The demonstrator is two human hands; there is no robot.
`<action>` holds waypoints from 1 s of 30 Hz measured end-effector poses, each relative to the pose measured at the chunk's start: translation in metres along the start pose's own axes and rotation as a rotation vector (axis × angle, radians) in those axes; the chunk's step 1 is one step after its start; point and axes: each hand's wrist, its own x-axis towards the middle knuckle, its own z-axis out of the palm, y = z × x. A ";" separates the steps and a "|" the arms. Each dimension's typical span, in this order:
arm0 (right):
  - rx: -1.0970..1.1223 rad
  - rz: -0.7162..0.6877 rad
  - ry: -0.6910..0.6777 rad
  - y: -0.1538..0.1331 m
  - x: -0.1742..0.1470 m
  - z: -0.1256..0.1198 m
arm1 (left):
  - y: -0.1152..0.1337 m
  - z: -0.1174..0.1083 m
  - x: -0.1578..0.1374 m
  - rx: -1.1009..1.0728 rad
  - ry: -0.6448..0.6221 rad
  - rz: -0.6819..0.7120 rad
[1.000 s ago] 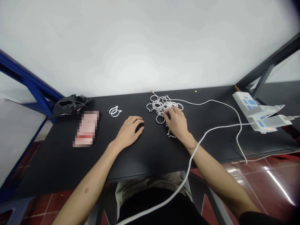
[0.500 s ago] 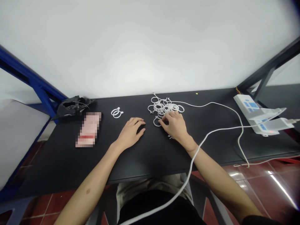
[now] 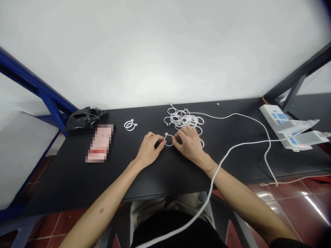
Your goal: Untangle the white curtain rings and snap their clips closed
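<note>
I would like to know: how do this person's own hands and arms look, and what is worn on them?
The left hand and right hand wear no gloves. The left forearm is bare, with a small oval mark. The right forearm is bare up to a black sleeve; a white cable passes across it in the view.

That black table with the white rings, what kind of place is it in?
Probably a workshop or simple workroom, though I can't be sure. The black table holds a pile of white rings and a power strip, and a blue metal frame stands at one end.
</note>
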 end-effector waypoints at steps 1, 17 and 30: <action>0.021 -0.001 -0.008 -0.001 0.000 0.000 | 0.000 0.000 0.000 -0.023 0.018 -0.020; 0.465 -0.062 -0.082 -0.008 -0.001 -0.003 | -0.002 0.001 -0.004 0.139 0.049 0.208; 0.630 0.051 0.003 -0.009 0.000 -0.005 | -0.001 0.000 -0.005 0.147 0.089 0.261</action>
